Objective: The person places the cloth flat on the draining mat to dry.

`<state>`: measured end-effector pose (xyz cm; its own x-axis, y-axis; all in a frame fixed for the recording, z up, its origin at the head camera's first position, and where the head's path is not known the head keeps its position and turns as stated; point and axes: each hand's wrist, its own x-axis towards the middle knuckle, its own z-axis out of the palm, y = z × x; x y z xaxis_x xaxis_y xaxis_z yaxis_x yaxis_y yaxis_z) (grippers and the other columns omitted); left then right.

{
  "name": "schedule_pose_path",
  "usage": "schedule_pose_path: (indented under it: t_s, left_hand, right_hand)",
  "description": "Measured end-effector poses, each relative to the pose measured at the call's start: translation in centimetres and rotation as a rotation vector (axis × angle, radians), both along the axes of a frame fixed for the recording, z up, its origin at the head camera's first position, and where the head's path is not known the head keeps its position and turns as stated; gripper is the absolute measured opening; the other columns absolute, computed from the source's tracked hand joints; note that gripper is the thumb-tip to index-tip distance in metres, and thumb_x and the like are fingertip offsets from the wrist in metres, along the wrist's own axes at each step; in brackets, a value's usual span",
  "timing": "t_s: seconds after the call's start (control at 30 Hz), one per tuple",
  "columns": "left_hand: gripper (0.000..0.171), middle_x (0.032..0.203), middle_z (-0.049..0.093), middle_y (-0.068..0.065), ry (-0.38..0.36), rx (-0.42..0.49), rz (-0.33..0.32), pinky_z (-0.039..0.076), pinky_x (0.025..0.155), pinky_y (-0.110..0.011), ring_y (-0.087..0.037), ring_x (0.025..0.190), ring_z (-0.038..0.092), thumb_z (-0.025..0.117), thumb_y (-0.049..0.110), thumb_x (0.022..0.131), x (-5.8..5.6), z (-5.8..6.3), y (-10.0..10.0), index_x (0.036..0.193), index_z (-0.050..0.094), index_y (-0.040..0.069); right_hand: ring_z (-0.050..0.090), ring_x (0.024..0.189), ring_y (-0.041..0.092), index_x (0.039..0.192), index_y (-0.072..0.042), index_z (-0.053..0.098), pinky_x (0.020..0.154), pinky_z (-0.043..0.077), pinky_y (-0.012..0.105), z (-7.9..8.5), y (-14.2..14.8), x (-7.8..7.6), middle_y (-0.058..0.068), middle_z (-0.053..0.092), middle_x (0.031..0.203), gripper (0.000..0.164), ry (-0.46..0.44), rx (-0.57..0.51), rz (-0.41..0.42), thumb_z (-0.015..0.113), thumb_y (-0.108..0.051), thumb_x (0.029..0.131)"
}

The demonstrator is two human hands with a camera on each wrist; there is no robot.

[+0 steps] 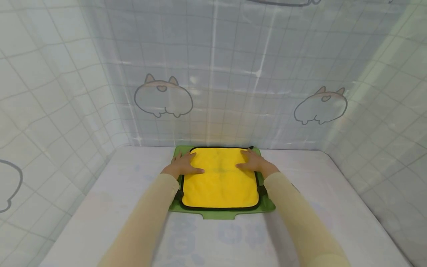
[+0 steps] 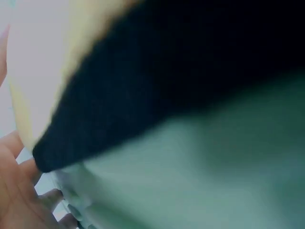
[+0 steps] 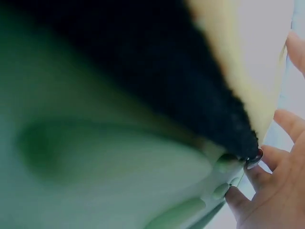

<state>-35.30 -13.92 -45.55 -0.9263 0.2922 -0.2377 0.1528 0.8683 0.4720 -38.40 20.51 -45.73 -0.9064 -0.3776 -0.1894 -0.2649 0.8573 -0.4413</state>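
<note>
A yellow cushion pad [image 1: 220,187] with a black edge lies flat on a green plastic base [image 1: 218,214]. My left hand [image 1: 182,165] rests at the pad's upper left side, thumb on the yellow face and fingers spread over the edge. At the upper right side my right hand [image 1: 255,163] lies in much the same way, its thumb also on the yellow. Both wrist views show the dark edging [image 2: 119,95] very close and blurred, with the green surface [image 3: 119,181] below it. Fingertips of each hand touch near the rim; some are hidden behind it.
Short black straps [image 1: 262,190] stick out at the pad's left and right sides. Under the base is a pale table [image 1: 133,207] with faint prints. A white grid-patterned curtain [image 1: 233,92] with animal drawings encloses the back and sides.
</note>
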Motion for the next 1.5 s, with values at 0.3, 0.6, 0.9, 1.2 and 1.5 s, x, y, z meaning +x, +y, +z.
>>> schedule_pose_path:
  t_s: [0.3, 0.6, 0.9, 1.2, 1.5]
  left_hand:
    - [0.099, 0.166, 0.008, -0.021, -0.012, -0.020, -0.018, 0.003, 0.115, -0.071, -0.051, 0.149, 0.000, 0.061, 0.066, 0.089, 0.5, 0.6, -0.2, 0.162, 0.017, 0.015]
    - [0.094, 0.165, 0.009, -0.023, -0.010, -0.122, -0.123, 0.003, 0.115, -0.070, -0.055, 0.147, 0.001, 0.063, 0.061, 0.091, 3.1, 2.3, 0.4, 0.162, 0.018, 0.017]
    - [0.100, 0.164, 0.014, -0.023, -0.025, -0.177, -0.235, 0.005, 0.114, -0.071, -0.056, 0.146, 0.004, 0.072, 0.062, 0.084, 6.2, 2.4, -0.4, 0.161, 0.025, 0.018]
    - [0.106, 0.166, 0.013, -0.017, -0.014, -0.240, -0.279, 0.005, 0.114, -0.071, -0.051, 0.149, 0.003, 0.078, 0.064, 0.076, 7.6, 1.1, -2.1, 0.160, 0.027, 0.025]
    - [0.103, 0.165, 0.017, -0.018, 0.048, -0.189, -0.271, 0.004, 0.115, -0.071, -0.052, 0.148, 0.006, 0.076, 0.065, 0.077, 8.8, 1.0, -2.6, 0.159, 0.032, 0.021]
  right_hand:
    - [0.009, 0.151, 0.042, 0.160, -0.006, 0.021, 0.119, 0.016, 0.061, 1.2, 0.3, 0.7, 0.024, 0.016, 0.163, 0.085, -0.051, 0.021, -0.001, 0.062, -0.048, 0.098]
    - [0.021, 0.149, 0.041, 0.158, -0.009, 0.030, 0.119, 0.020, 0.058, 2.6, -0.1, 2.6, 0.020, 0.030, 0.160, 0.072, -0.013, 0.112, 0.155, 0.062, -0.037, 0.100]
    - [0.021, 0.148, 0.045, 0.157, -0.019, 0.037, 0.116, 0.020, 0.063, 2.4, 0.4, 6.1, 0.023, 0.022, 0.162, 0.071, -0.053, 0.180, 0.257, 0.067, -0.040, 0.096]
    - [0.016, 0.150, 0.042, 0.154, -0.022, 0.042, 0.117, 0.021, 0.062, 2.2, 1.4, 8.1, 0.018, 0.018, 0.165, 0.070, -0.084, 0.220, 0.289, 0.071, -0.041, 0.093]
    - [0.016, 0.150, 0.040, 0.156, -0.020, 0.039, 0.116, 0.021, 0.064, 2.3, 2.6, 9.2, 0.017, 0.016, 0.165, 0.086, -0.074, 0.129, 0.268, 0.076, -0.051, 0.085]
